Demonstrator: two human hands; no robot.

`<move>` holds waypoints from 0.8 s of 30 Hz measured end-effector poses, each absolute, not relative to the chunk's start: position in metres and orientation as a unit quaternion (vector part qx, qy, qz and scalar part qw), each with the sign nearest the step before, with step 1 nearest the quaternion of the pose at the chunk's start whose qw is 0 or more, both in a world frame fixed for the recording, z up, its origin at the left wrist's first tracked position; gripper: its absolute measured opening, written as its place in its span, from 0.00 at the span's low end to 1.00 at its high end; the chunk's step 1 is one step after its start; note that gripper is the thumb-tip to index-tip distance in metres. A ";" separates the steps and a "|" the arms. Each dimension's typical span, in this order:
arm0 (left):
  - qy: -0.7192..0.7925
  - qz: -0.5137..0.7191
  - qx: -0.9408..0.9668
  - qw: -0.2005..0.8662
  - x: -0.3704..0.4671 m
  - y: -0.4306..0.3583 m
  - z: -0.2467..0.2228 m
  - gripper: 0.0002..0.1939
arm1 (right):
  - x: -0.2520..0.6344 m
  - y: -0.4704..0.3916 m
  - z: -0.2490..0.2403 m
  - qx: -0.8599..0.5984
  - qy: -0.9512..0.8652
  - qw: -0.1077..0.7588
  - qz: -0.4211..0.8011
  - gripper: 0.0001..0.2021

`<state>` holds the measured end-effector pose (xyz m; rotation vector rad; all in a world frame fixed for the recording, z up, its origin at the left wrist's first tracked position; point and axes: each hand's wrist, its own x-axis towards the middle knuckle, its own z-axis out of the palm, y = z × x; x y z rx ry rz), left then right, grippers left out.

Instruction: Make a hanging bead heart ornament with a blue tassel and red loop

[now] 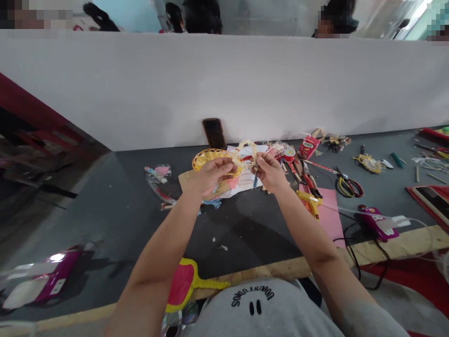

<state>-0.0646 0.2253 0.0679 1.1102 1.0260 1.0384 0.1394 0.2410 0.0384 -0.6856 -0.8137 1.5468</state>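
Observation:
Above the dark table, my left hand (218, 174) and my right hand (269, 172) hold a cream-coloured braided or beaded loop (247, 143) between them. The fingers of both hands are closed on its lower part in a pinch. The loop stands upright, with a small blue piece (256, 180) hanging by my right fingers. Behind my left hand lies a yellow woven basket (206, 155). White paper (242, 187) and a brown sheet (185, 181) lie beneath the hands.
A phone (213, 133) leans on the white partition (224, 84). To the right are pliers (310, 180), scissors (347, 186), a yellow glue gun (309, 201), pink paper (328, 215) and a purple device (377, 223) with cables. Another purple device (61, 274) is at left.

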 end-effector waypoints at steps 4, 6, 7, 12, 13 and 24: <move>0.449 0.477 0.472 0.590 -0.063 0.229 0.082 0.26 | 0.128 0.230 0.033 -0.271 -0.327 0.595 0.683 0.20; 0.456 0.484 0.478 0.573 -0.061 0.232 0.089 0.27 | 0.122 0.226 0.032 -0.263 -0.330 0.597 0.682 0.19; 0.458 0.486 0.484 0.565 -0.060 0.234 0.092 0.27 | 0.119 0.224 0.032 -0.260 -0.333 0.598 0.681 0.19; 0.468 0.489 0.513 0.528 -0.057 0.247 0.098 0.23 | 0.108 0.217 0.031 -0.266 -0.345 0.604 0.667 0.19; 0.472 0.492 0.514 0.520 -0.056 0.250 0.098 0.22 | 0.107 0.217 0.030 -0.272 -0.347 0.602 0.666 0.19; 0.495 0.454 0.598 0.437 -0.050 0.273 0.114 0.15 | 0.108 0.219 0.020 -0.296 -0.331 0.557 0.702 0.24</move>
